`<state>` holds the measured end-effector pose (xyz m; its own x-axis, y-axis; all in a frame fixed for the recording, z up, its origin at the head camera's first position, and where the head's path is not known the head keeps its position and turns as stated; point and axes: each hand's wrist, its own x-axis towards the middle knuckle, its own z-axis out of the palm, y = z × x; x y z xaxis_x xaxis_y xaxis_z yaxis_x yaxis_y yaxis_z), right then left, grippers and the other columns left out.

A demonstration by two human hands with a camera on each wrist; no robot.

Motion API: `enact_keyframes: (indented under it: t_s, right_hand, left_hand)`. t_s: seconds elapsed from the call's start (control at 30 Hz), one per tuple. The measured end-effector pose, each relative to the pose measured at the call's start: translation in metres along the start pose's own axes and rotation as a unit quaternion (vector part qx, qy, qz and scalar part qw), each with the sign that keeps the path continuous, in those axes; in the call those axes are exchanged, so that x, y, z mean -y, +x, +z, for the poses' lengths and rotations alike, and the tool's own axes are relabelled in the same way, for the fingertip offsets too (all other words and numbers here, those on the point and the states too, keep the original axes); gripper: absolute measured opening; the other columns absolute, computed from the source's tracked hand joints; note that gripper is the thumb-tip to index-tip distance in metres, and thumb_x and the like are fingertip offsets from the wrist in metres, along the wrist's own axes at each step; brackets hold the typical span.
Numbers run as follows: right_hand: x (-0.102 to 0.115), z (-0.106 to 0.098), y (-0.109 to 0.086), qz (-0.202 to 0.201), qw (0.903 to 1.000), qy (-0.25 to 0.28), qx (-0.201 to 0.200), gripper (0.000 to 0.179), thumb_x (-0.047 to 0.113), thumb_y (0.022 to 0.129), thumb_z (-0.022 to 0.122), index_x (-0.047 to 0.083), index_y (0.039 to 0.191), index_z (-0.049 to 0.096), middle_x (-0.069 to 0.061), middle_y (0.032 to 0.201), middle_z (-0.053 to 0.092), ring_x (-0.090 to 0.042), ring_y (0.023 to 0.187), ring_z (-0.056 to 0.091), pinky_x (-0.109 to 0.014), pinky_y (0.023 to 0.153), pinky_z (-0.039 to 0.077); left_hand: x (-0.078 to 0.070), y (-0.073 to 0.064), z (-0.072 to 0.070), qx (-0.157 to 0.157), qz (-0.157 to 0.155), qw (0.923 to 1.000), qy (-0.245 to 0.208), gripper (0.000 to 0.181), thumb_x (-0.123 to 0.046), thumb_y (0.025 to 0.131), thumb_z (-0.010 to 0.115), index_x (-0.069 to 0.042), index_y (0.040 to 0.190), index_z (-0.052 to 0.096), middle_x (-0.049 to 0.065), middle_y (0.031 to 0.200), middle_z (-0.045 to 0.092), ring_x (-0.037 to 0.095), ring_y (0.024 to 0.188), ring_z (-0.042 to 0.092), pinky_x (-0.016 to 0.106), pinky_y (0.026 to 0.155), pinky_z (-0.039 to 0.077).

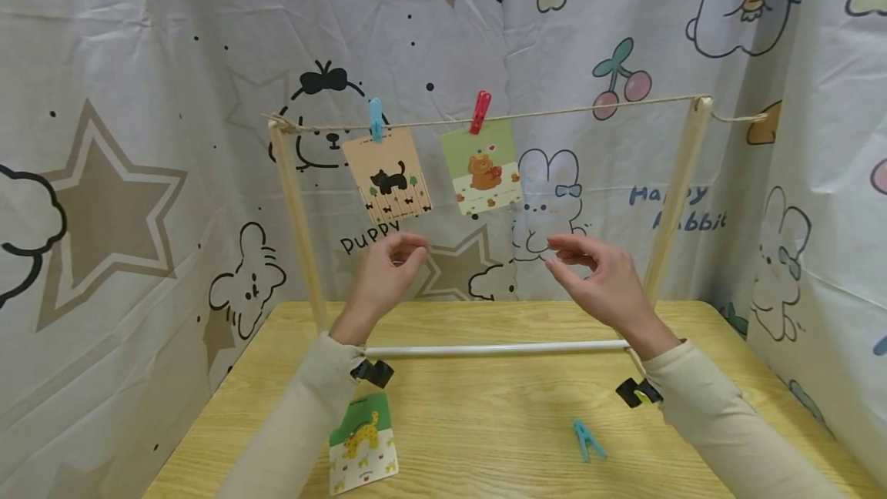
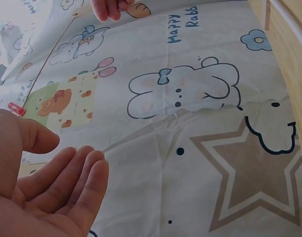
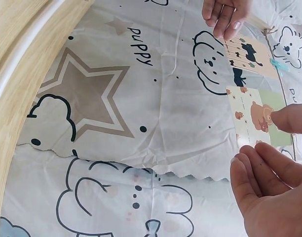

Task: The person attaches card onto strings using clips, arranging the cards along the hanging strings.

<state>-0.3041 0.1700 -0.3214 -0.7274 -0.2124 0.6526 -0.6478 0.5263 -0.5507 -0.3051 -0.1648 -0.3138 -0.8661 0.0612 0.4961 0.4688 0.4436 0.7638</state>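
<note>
My left hand (image 1: pixel 384 272) is raised below the cat card (image 1: pixel 388 179), holding nothing, its fingers loosely bent. Level with it, to the right, my right hand (image 1: pixel 603 279) is also bare, thumb and fingers apart. A light blue clothespin (image 1: pixel 376 119) clips the peach cat card to a twine line (image 1: pixel 589 108). Beside it hangs the green and cream bear card (image 1: pixel 483 172) under a red clothespin (image 1: pixel 480 112); both cards tilt. In the right wrist view, my right thumb overlaps the bear card (image 3: pixel 245 118).
Wooden posts (image 1: pixel 299 229) and a white bar (image 1: pixel 499 349) frame the line above the wooden table (image 1: pixel 485 422). A leopard card (image 1: pixel 363 445) lies by my left sleeve, partly covered. Another blue clothespin (image 1: pixel 587 440) lies front right. Printed cloth (image 1: pixel 443 45) hangs behind.
</note>
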Motion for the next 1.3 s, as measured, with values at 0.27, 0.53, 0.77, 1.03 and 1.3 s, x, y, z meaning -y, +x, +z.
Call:
enact_keyframes:
  t_s: [0.27, 0.53, 0.77, 1.03, 1.3]
  right_hand:
    - [-0.005, 0.0, -0.012, -0.009, 0.9999, -0.014, 0.003, 0.033, 0.022, 0.098, 0.074, 0.013, 0.129, 0.071, -0.005, 0.122, 0.073, -0.023, 0.104, 0.07, -0.01, 0.084, 0.048]
    - [-0.012, 0.002, -0.024, 0.0, 0.9996, -0.023, 0.017, 0.034, 0.024, 0.098, 0.074, 0.012, 0.13, 0.07, -0.007, 0.123, 0.073, -0.027, 0.105, 0.07, -0.01, 0.085, 0.048]
    - [-0.018, 0.006, -0.036, 0.006, 0.9994, -0.027, 0.02, 0.034, 0.024, 0.097, 0.076, 0.014, 0.129, 0.071, -0.005, 0.121, 0.074, -0.026, 0.103, 0.071, -0.011, 0.085, 0.049]
    - [-0.023, 0.008, -0.052, 0.024, 0.9981, -0.041, 0.038, 0.036, 0.027, 0.096, 0.076, 0.014, 0.129, 0.071, -0.005, 0.122, 0.074, -0.022, 0.104, 0.07, -0.025, 0.087, 0.055]
    - [-0.032, 0.009, -0.065, 0.034, 0.9977, -0.037, 0.045, 0.036, 0.024, 0.096, 0.077, 0.01, 0.129, 0.07, -0.007, 0.122, 0.073, -0.026, 0.105, 0.07, -0.042, 0.091, 0.057]
  left_hand:
    - [0.011, -0.007, 0.008, 0.007, 0.008, 0.9999, -0.003, 0.017, -0.019, 0.102, 0.064, -0.014, 0.114, 0.075, 0.001, 0.106, 0.075, 0.017, 0.096, 0.068, 0.04, 0.088, 0.056]
    - [0.017, -0.016, 0.014, 0.008, -0.007, 0.9999, 0.004, 0.018, -0.017, 0.101, 0.066, -0.012, 0.115, 0.075, 0.002, 0.105, 0.075, 0.018, 0.095, 0.069, 0.039, 0.087, 0.057]
    - [0.024, -0.024, 0.022, 0.015, -0.015, 0.9998, 0.003, 0.018, -0.018, 0.101, 0.067, -0.01, 0.115, 0.075, 0.002, 0.106, 0.075, 0.017, 0.096, 0.068, 0.039, 0.09, 0.056]
    - [0.029, -0.03, 0.03, 0.024, -0.014, 0.9995, 0.013, 0.017, -0.019, 0.102, 0.067, -0.014, 0.115, 0.076, -0.001, 0.103, 0.075, 0.015, 0.093, 0.068, 0.041, 0.088, 0.056]
    - [0.028, -0.032, 0.029, 0.033, -0.019, 0.9989, 0.026, 0.018, -0.02, 0.103, 0.065, -0.015, 0.116, 0.076, -0.002, 0.104, 0.075, 0.014, 0.094, 0.069, 0.041, 0.089, 0.056]
